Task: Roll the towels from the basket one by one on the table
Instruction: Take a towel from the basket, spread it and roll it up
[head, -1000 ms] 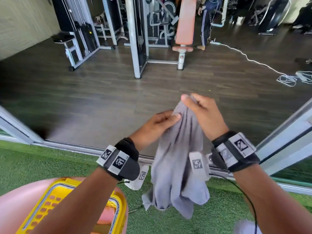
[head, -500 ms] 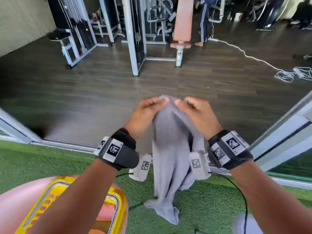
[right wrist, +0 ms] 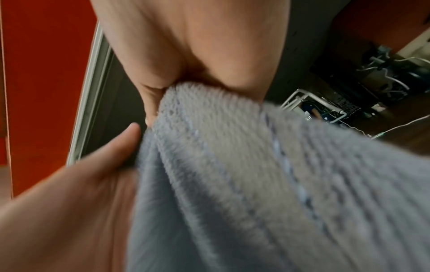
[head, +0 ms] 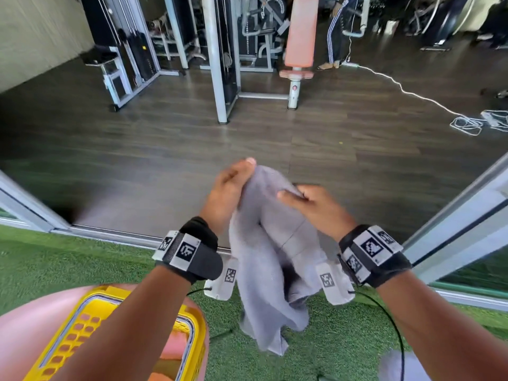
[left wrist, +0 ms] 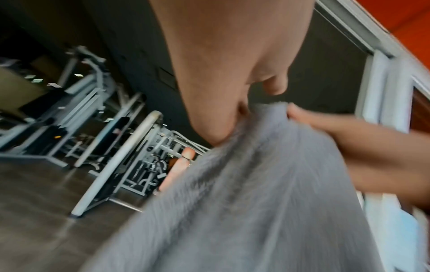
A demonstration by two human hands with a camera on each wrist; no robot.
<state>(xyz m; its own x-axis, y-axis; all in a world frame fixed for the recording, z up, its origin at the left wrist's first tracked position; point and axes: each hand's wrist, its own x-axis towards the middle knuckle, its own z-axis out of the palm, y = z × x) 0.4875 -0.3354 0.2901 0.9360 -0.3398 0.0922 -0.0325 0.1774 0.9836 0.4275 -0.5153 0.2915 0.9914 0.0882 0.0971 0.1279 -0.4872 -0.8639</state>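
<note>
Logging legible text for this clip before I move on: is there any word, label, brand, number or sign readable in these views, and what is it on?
None can be read as text.
Wristbands on the left hand and right hand: only black-and-white square code markers, no letters or digits.
Grey towel: no label visible.
Yellow basket: no print visible.
Gym machines in the background: any stickers are too small and blurred to read.

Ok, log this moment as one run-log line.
stage: towel lifted, unrolled | left hand: grips grey towel top | right hand: grips towel top | towel: hanging, bunched | yellow basket: lower left
</note>
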